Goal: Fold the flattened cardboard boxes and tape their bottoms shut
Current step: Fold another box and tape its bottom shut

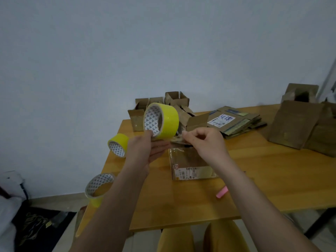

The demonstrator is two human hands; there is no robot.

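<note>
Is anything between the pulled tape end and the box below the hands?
Nothing visible. The left hand holds the tape roll, the right hand pinches its free end, and the box sits on the table directly beneath, with open air between.

Three rolls of yellow tape show: one held up (161, 120), two at the counter's left edge (118, 144) (99, 188). One pink marker (222, 192) lies there. Two hands (145, 151) (207, 142) are visible.

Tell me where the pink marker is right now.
In the head view the pink marker lies on the wooden table, right of centre, just below the right forearm and near the labelled cardboard box.
</note>
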